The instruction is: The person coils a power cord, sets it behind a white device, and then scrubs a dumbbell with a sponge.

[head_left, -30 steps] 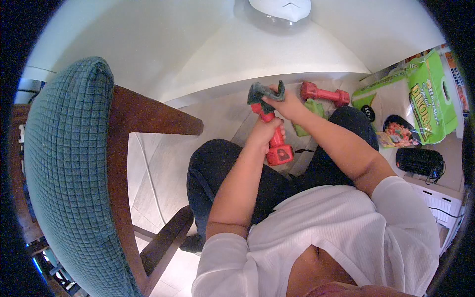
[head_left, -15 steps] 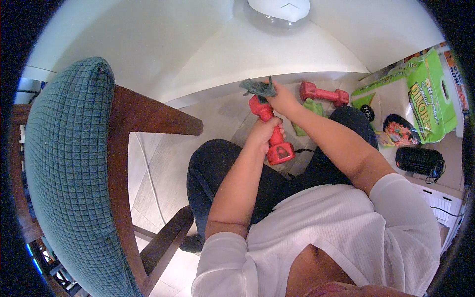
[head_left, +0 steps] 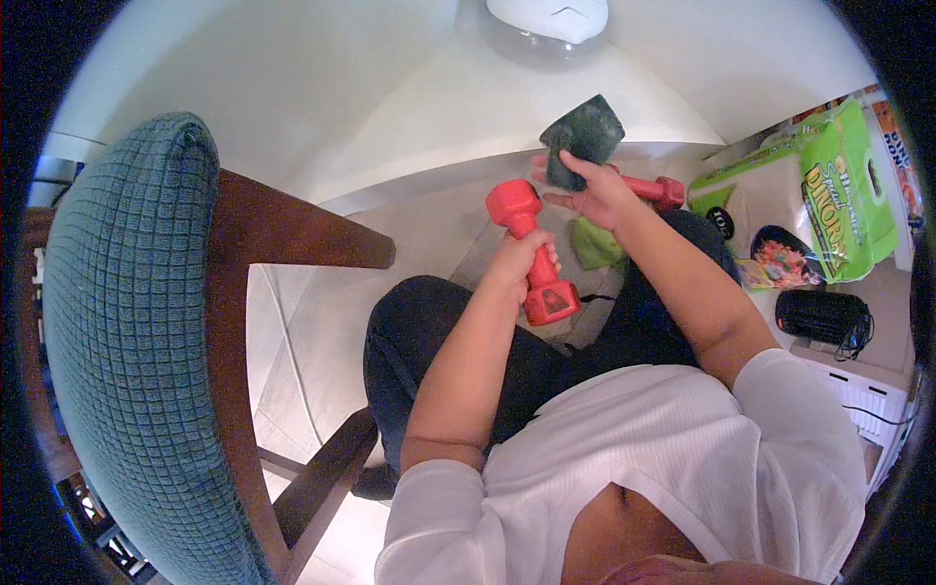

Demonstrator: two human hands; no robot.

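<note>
A red dumbbell (head_left: 514, 205) is gripped around its handle by my left hand (head_left: 524, 261), one head above the fist and the other below. Up and to the right, my right hand (head_left: 597, 191) holds a dark green cloth (head_left: 585, 134) under its thumb, with the other fingers spread. The cloth stands clear of the dumbbell. Behind my right hand lies a second red dumbbell (head_left: 667, 191) on the floor, partly hidden. A light green cloth (head_left: 597, 244) lies on the floor below my right wrist.
A green-checked cushioned chair (head_left: 132, 341) with wooden legs stands at the left. On the right are a green rice bag (head_left: 850, 195), a black cylindrical device (head_left: 824, 317) and a white basket (head_left: 863, 390). A curved white wall (head_left: 409, 117) rises ahead, with a white object (head_left: 556, 18) at the top.
My right hand has moved right, away from the dumbbell head, and the dark green cloth has gone with it and opened out. My left hand keeps its hold on the dumbbell.
</note>
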